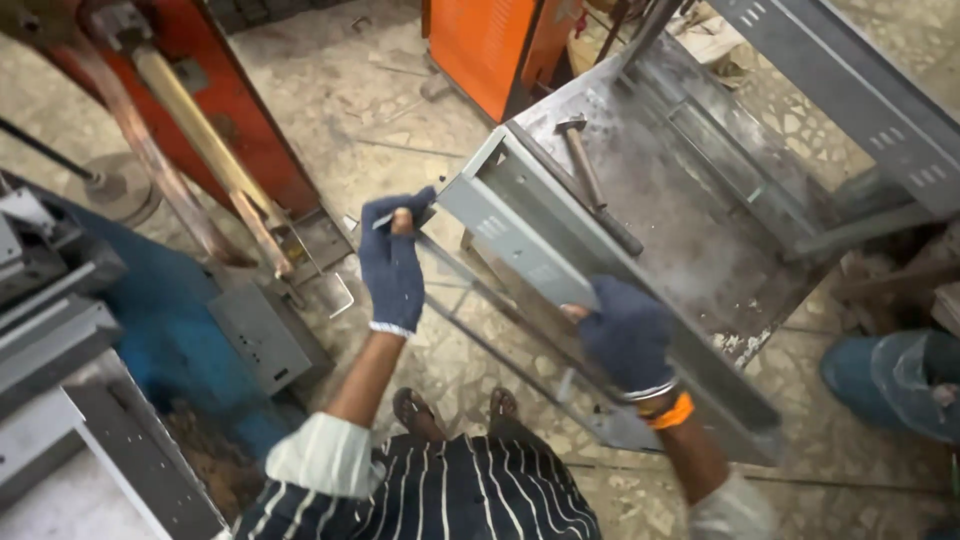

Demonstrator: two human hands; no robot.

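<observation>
I hold a grey sheet-metal channel piece (505,225) with slotted vents, tilted above the floor. My left hand (393,262), in a dark blue glove with a worn fingertip, grips its left end. My right hand (628,335), also gloved in dark blue with an orange band at the wrist, grips its lower right end. The piece hangs at the front edge of a dusty steel worktable (700,260), on which a hammer (595,185) lies.
A red machine with copper arms (190,150) stands at the left, over a blue base and grey metal parts (255,335). An orange cabinet (485,45) is behind the table. Another grey channel (850,90) lies at top right. A person's blue-clad knee (890,375) is at right.
</observation>
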